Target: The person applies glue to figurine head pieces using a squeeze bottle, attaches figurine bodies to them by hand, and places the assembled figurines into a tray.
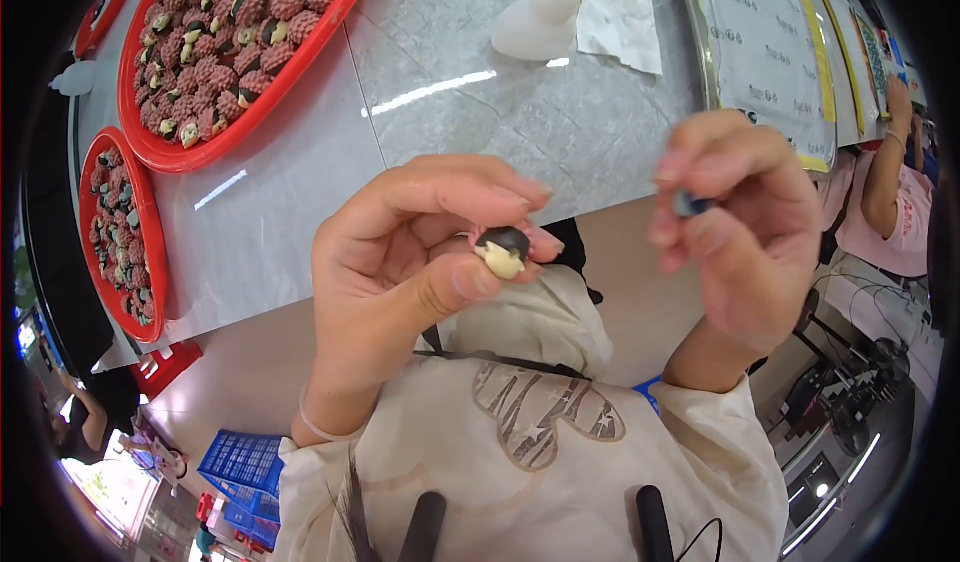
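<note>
My left hand (400,252) is closed round a small figurine head (503,253) with a cream face and black hair. A bit of pink shows behind the head, between my fingers. Off to the right, my right hand (745,222) pinches a small dark blue-grey piece (690,203) between thumb and fingertips; its exact kind is too small to tell. The two hands are apart, both held over my lap at the table's near edge.
A large red tray (352,2) of pink ridged pieces and little heads stands on the grey table (270,232), beside a smaller red tray (150,224). Farther back are a white squeeze bottle (540,20), a paper tissue (622,24) and a yellow-edged sheet (765,52). Another person's arm (888,177) is at far right.
</note>
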Motion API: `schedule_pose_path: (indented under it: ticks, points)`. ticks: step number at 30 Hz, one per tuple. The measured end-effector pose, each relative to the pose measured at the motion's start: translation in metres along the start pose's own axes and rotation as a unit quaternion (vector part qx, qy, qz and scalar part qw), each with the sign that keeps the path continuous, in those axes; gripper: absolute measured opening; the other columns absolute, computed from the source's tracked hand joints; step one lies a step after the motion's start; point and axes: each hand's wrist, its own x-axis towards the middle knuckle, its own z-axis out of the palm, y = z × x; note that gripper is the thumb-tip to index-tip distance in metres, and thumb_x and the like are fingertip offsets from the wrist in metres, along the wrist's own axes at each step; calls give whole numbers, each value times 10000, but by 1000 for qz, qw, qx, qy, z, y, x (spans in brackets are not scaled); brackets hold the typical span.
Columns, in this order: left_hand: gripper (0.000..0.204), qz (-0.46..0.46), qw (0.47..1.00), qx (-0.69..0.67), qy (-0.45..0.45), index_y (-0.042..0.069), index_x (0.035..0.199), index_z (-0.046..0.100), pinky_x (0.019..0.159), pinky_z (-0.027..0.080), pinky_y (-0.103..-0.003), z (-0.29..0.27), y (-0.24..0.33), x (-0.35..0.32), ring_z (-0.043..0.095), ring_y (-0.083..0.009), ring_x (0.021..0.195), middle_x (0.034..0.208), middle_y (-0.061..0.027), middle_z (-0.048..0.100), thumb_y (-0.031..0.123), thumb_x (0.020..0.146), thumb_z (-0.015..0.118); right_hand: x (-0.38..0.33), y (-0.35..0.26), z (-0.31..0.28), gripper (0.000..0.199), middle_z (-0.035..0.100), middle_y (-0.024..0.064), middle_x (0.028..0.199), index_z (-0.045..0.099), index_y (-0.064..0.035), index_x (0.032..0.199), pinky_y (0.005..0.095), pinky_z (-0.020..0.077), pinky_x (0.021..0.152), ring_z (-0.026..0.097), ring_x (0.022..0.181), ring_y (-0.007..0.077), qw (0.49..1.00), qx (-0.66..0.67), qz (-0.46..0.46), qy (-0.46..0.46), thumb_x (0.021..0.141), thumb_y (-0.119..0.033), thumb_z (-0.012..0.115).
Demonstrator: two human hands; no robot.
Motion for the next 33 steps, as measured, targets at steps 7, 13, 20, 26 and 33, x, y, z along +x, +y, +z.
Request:
schedule_pose_path:
  ticks: [7, 13, 20, 26, 33]
  points:
    - [347, 15, 999, 28, 43, 17, 892, 486, 593, 439, -189, 6, 0, -4, 535, -138, 734, 881, -114, 510, 228, 692, 676, 7, 10, 18, 198, 516, 157, 802, 531, 35, 805, 184, 450, 534, 528, 592, 143, 979, -130, -127, -90, 670, -40, 654]
    - [373, 68, 992, 105, 27, 24, 857, 499, 675, 423, -221, -3, -4, -7, 522, -126, 743, 838, -111, 534, 285, 670, 690, 4, 12, 22, 280, 535, 173, 772, 546, 37, 867, 196, 447, 537, 556, 628, 160, 973, -139, -162, -88, 619, 38, 676]
    - [367, 93, 986, 129, 40, 20, 826, 536, 614, 419, -213, -5, -7, -11, 525, -123, 675, 807, -112, 550, 304, 654, 691, -1, 8, 29, 260, 550, 179, 783, 534, 40, 886, 184, 452, 511, 565, 603, 136, 957, -215, -180, -75, 652, 52, 648]
    - [323, 126, 966, 219, 53, 24, 785, 572, 584, 395, -194, -4, -2, -10, 503, -108, 636, 767, -98, 551, 279, 638, 706, 0, 17, 46, 233, 555, 172, 768, 543, 36, 836, 191, 463, 470, 566, 576, 138, 934, -262, -243, 19, 631, 90, 639]
    - [322, 76, 976, 192, 70, 2, 847, 572, 620, 448, -252, -1, 14, -9, 510, -130, 660, 808, -104, 541, 190, 626, 711, 11, 16, 46, 158, 546, 168, 809, 562, -11, 813, 229, 428, 458, 537, 593, 172, 913, -322, -250, -24, 675, 9, 635]
